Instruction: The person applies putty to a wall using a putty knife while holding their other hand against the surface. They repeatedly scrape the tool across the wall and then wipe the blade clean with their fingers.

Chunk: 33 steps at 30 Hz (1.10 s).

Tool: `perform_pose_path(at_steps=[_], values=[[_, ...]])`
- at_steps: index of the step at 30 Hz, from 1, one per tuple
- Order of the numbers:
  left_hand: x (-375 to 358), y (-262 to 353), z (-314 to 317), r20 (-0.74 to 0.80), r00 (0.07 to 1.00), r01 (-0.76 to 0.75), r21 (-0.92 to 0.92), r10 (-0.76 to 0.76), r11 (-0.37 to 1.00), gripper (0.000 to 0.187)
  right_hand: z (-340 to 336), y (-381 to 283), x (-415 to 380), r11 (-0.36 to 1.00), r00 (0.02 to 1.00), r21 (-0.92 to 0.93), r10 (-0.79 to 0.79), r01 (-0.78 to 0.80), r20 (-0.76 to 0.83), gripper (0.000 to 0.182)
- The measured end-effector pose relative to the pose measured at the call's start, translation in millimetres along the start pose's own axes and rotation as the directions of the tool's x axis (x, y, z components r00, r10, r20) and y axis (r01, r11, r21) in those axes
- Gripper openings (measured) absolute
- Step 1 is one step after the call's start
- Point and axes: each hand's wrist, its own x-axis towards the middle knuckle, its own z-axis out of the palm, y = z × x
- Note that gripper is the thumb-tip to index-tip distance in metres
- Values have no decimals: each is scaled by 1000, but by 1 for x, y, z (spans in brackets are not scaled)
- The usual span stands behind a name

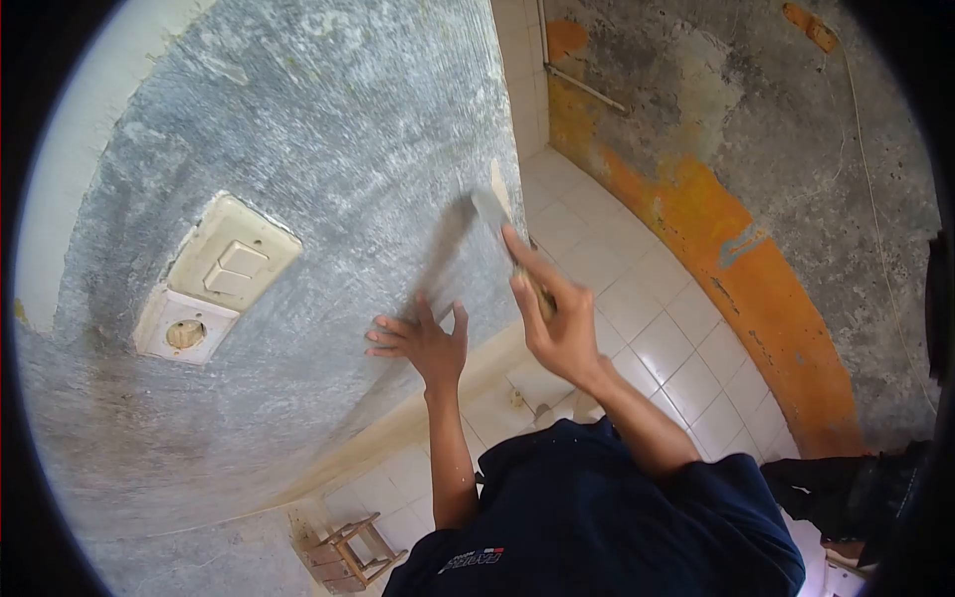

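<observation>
My right hand [565, 320] is closed around the handle of a scraper [487, 209], index finger stretched along it. The scraper's blade, somewhat blurred, is at the grey, stripped wall [348, 179] beside its vertical edge. A small pale patch [499, 184] of old coating shows by the blade. Lower and to the left, my left hand [433, 350] rests against the wall with its fingers spread, holding nothing. Part of the scraper handle is hidden by my right fingers.
A double light switch [237, 267] and a socket [186, 333] are on the wall at left. White tiles [662, 343] cover the floor. A wooden stool [348, 555] stands below. Across the room is a grey and orange wall [786, 328]. Another person's dark clothing [846, 497] shows at right.
</observation>
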Motion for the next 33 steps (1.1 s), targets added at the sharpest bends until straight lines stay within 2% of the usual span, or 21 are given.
perform_pose_path(at_steps=[2, 3, 5, 8, 9, 11, 13, 15, 17, 19, 21, 25, 27, 29, 31, 33], values=[[2, -1, 2, 16, 1000, 19, 31, -20, 999, 87, -6, -19, 14, 989, 996, 119, 85, -89, 37, 45], [3, -1, 2, 13, 1000, 15, 32, -16, 999, 87, -4, -12, 9, 989, 996, 122, 83, -86, 33, 45], [2, 0, 1, 28, 999, 28, 5, -28, 1000, 78, 5, 20, -12, 1000, 1000, 6, -24, 24, 11, 45], [0, -4, 6, 0, 1000, -3, -5, 3, 1000, 70, 12, 52, -34, 999, 1000, -40, -9, 10, 20, 46], [3, -3, 5, 4, 1000, -2, -5, 2, 1000, 70, 11, 42, -23, 999, 1000, -40, -5, 6, 23, 46], [0, -2, 2, 60, 998, 18, 18, -19, 1000, 71, 7, 19, -5, 996, 997, 44, -73, 74, -30, 47], [-2, 0, -1, 104, 993, 59, 13, -60, 998, 72, 4, 13, -4, 998, 1000, 59, -23, 23, -2, 47], [1, -2, 1, 65, 998, 20, 13, -21, 1000, 79, 5, 19, -6, 997, 1000, 73, -2, 1, 18, 48], [0, -4, 2, 40, 999, 10, -11, -10, 1000, 85, 12, 54, -36, 997, 997, -31, 71, -70, 42, 48], [2, -4, 4, 15, 1000, 1, -35, 0, 999, 91, 14, 60, -36, 1000, 1000, -20, 23, -22, 15, 47], [3, -1, 3, -5, 1000, 3, -29, -3, 1000, 102, 4, 29, -18, 997, 996, 18, 76, -77, 43, 47], [3, -1, 1, 18, 1000, 19, -22, -19, 1000, 103, 0, 15, -5, 989, 993, 106, 98, -104, 58, 47], [3, -2, 3, -7, 1000, 6, -51, -6, 999, 101, 9, 52, -28, 1000, 1000, 11, 17, -17, 20, 47], [5, -2, 1, -8, 1000, 0, -48, 0, 999, 101, 11, 95, -59, 998, 997, -46, 54, -52, 49, 45], [5, -3, 1, -3, 1000, -7, -44, 7, 999, 101, 7, 108, -68, 991, 992, -104, 98, -90, 77, 44], [3, -4, 1, -2, 1000, -20, -47, 20, 999, 102, -1, 99, -61, 986, 994, -132, 103, -105, -24, 45]])
